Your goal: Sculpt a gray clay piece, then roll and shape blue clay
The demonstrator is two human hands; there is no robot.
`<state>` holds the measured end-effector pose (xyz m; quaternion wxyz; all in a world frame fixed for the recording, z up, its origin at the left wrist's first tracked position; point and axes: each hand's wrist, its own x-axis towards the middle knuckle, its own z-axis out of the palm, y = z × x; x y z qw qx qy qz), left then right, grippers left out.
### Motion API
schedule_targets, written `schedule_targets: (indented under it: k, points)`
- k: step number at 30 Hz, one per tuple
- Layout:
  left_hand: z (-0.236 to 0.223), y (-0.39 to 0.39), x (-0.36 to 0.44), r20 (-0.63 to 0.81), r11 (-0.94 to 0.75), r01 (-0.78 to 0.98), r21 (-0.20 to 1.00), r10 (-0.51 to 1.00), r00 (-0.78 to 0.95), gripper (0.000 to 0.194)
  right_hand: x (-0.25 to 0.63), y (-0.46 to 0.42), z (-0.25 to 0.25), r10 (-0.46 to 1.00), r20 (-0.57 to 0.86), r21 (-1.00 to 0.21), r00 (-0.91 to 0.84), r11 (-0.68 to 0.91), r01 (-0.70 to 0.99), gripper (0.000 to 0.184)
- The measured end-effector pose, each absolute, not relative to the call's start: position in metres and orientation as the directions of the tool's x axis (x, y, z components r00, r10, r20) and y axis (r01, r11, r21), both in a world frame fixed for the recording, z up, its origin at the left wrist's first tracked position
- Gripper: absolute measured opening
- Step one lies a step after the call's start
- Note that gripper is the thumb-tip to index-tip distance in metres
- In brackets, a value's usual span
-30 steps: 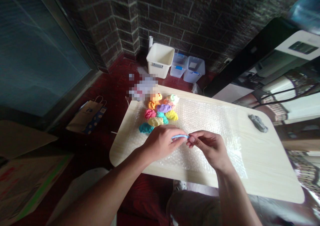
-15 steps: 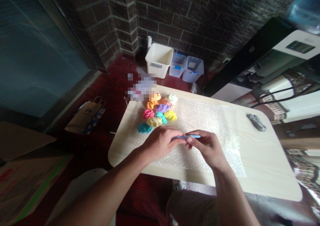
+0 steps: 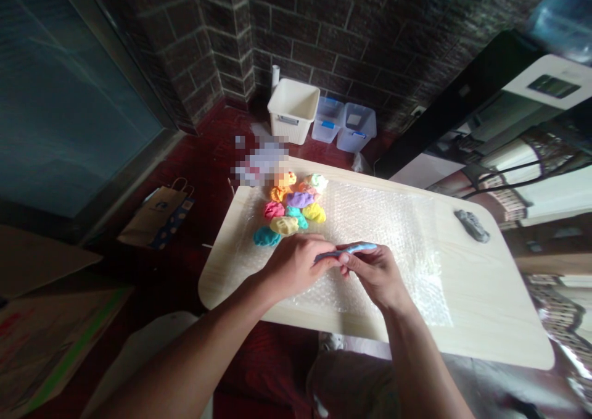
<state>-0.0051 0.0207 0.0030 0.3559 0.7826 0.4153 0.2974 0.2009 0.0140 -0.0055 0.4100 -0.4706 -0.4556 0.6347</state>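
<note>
Between both hands stretches a thin strip of light blue modelling clay [image 3: 362, 247], held above the table. My left hand [image 3: 300, 261] is closed on its left end, fingers pressed together. With thumb and fingers, my right hand [image 3: 374, 272] pinches the strip near its middle, and the right end pokes out over the fingers. Just beyond my left hand lie several soft lumps of clay, among them a teal lump [image 3: 267, 236], a pale yellow lump [image 3: 284, 224], a purple lump [image 3: 300, 199] and a bright yellow lump [image 3: 314, 212].
Bubble wrap [image 3: 383, 215] covers much of the pale wooden table [image 3: 504, 308]. A grey lump [image 3: 472, 225] lies toward the table's right end. Behind the table stand a cream bin [image 3: 293, 110] and two clear plastic boxes. A paper bag [image 3: 155, 216] is on the floor at left.
My right hand has slid left along the blue clay strip, closer to my left hand. More of the strip's right end now sticks out past my right fingers. The view has shifted slightly.
</note>
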Motion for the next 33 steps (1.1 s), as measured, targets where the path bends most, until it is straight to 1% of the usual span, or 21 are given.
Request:
schedule_targets:
  k: [3, 6, 8, 11, 14, 18, 21, 24, 28, 31, 33]
  points:
    - [0.002, 0.020, -0.005, 0.115, -0.346, 0.428, 0.835, 0.871, 0.478, 0.024, 0.202, 0.014, -0.009, 0.956, -0.199, -0.971, -0.215, -0.222, -0.089, 0.017]
    - [-0.001, 0.018, -0.004, 0.031, -0.272, 0.466, 0.842, 0.886, 0.462, 0.033, 0.204, 0.015, -0.012, 0.971, -0.160, -0.977, -0.175, -0.181, -0.111, 0.015]
    - [-0.003, 0.017, -0.003, 0.013, -0.254, 0.456, 0.853, 0.883, 0.468, 0.034, 0.205, 0.016, -0.013, 0.978, -0.144, -0.978, -0.151, -0.164, -0.127, 0.017]
    - [-0.003, 0.018, -0.002, 0.045, -0.268, 0.418, 0.868, 0.880, 0.472, 0.030, 0.202, 0.015, -0.014, 0.982, -0.129, -0.980, -0.140, -0.148, -0.136, 0.021]
    - [-0.002, 0.020, -0.001, 0.058, -0.278, 0.447, 0.850, 0.894, 0.445, 0.032, 0.197, 0.014, -0.014, 0.991, -0.097, -0.985, -0.095, -0.109, -0.136, 0.024]
    - [-0.002, 0.019, 0.001, -0.002, -0.232, 0.463, 0.856, 0.893, 0.451, 0.037, 0.188, 0.014, -0.013, 0.995, -0.100, -0.974, -0.026, -0.103, -0.203, 0.028]
    - [-0.003, 0.015, 0.003, -0.041, -0.180, 0.444, 0.878, 0.896, 0.443, 0.037, 0.185, 0.015, -0.013, 0.993, -0.120, -0.965, -0.014, -0.120, -0.233, 0.031]
    - [-0.006, 0.013, 0.006, -0.057, -0.125, 0.366, 0.922, 0.892, 0.449, 0.041, 0.187, 0.015, -0.016, 0.993, -0.110, -0.976, -0.031, -0.114, -0.188, 0.026]
    - [-0.010, 0.014, 0.009, -0.050, -0.029, 0.161, 0.987, 0.883, 0.466, 0.044, 0.189, 0.014, -0.019, 0.996, -0.012, -0.995, -0.084, -0.020, -0.097, 0.019]
    - [-0.013, 0.016, 0.012, -0.046, 0.049, 0.006, 0.999, 0.879, 0.475, 0.042, 0.188, 0.013, -0.018, 0.990, 0.033, -0.994, -0.135, 0.018, -0.106, 0.017]
    - [-0.014, 0.017, 0.013, -0.052, 0.065, -0.012, 0.998, 0.886, 0.461, 0.042, 0.188, 0.013, -0.018, 0.990, 0.044, -0.993, -0.131, 0.029, -0.113, 0.015]
